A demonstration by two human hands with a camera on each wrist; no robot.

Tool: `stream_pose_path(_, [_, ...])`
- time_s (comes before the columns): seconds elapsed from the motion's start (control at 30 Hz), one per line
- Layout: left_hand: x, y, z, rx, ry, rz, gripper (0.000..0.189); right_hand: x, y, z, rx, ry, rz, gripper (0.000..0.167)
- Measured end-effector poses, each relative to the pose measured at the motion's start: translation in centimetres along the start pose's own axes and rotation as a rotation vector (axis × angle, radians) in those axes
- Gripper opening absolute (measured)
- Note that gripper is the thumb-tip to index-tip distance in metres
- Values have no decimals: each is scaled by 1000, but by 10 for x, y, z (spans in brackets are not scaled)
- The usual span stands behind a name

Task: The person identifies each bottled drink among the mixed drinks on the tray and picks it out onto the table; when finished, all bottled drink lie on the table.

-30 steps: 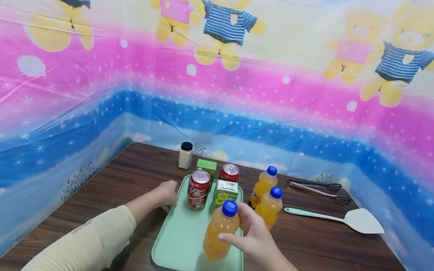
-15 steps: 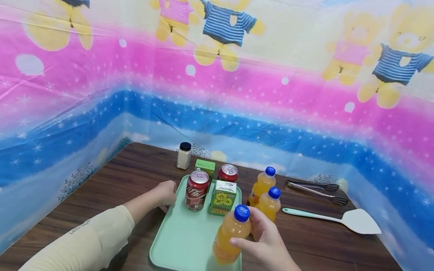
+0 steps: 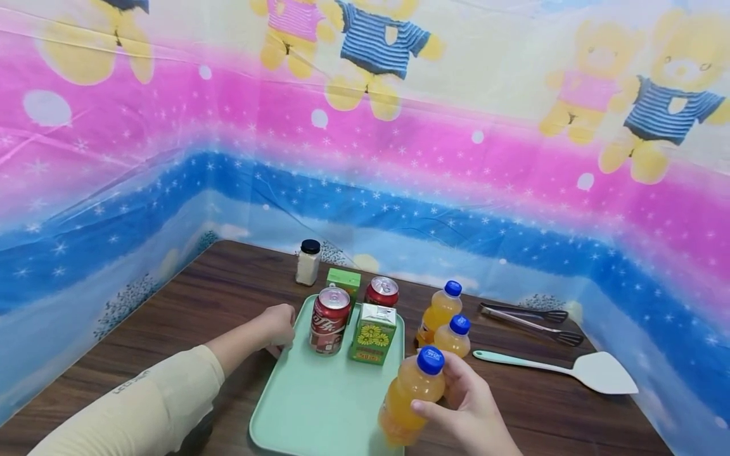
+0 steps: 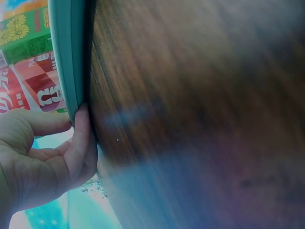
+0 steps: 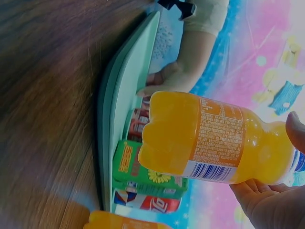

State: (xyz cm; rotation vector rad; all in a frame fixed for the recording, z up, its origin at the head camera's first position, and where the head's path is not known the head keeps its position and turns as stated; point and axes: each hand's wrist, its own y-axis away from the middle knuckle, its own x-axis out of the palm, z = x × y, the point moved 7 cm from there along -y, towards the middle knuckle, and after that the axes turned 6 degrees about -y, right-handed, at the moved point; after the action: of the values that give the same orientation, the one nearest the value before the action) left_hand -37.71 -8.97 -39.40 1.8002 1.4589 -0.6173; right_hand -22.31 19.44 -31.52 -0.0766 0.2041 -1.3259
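Note:
My right hand point(image 3: 469, 400) grips an orange-drink bottle point(image 3: 412, 394) with a blue cap, tilted a little, thumb on the near side. In the right wrist view the bottle point(image 5: 190, 136) hangs above the tray's level, its base clear of it. My left hand point(image 3: 277, 327) pinches the left rim of a pale green tray point(image 3: 319, 411); the left wrist view shows thumb and fingers on the tray edge point(image 4: 69, 62). On the tray stand a red soda can point(image 3: 329, 322), a green drink carton point(image 3: 374, 335) with yellow flowers, and behind them another carton point(image 3: 344, 282) and can point(image 3: 382, 291), partly hidden.
Two more orange-drink bottles point(image 3: 441, 310) stand on the wooden table right of the tray. Further right lie metal tongs point(image 3: 533, 322) and a white spatula point(image 3: 599, 372). A black-capped jar point(image 3: 308, 263) stands behind the tray. Printed cloth point(image 3: 365, 164) encloses the table's far sides.
My right hand has moved the bottle rightward, from over the tray to its right edge, uncovering the front carton. My left hand has stayed on the tray's rim.

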Motion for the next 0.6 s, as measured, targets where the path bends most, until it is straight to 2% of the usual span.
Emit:
stream_pose_path(0.2, [-1, 0, 0, 17, -1, -3, 20, -16, 4, 0, 2, 52, -68, 61])
stream_pose_path(0.6, [1, -4, 1, -6, 12, 10, 22, -43, 9, -12, 39, 83, -202, 59])
